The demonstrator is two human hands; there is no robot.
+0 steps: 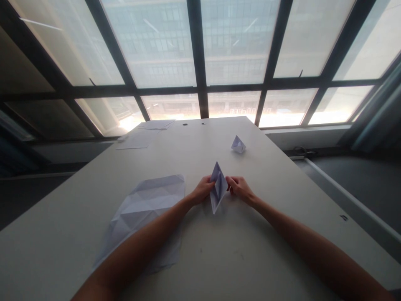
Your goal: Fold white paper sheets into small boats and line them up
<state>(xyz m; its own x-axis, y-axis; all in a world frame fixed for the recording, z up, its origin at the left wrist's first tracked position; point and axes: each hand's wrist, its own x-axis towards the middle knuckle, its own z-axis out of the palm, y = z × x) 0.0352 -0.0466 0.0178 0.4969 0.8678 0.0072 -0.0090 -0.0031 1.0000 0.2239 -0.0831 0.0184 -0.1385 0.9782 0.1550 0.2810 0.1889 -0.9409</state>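
Observation:
A folded white paper boat (218, 188) is held upright just above the table, its two pointed ends facing away from me and towards me. My left hand (204, 188) grips its left side, thumb on the paper. At its right edge is my right hand (238, 187), fingers curled and pinched close to the paper; whether they hold the edge or only touch it is hard to tell. Farther off to the right stands another folded paper boat (238, 144). Creased, unfolded white sheets (147, 205) lie beside and partly under my left forearm.
The white table (266, 251) stretches towards the tall windows. Flat paper sheets (138, 139) lie at its far left. Two small dark spots, one a round hole (185, 124), show near the far edge. A dark mark (343, 218) is at the right edge.

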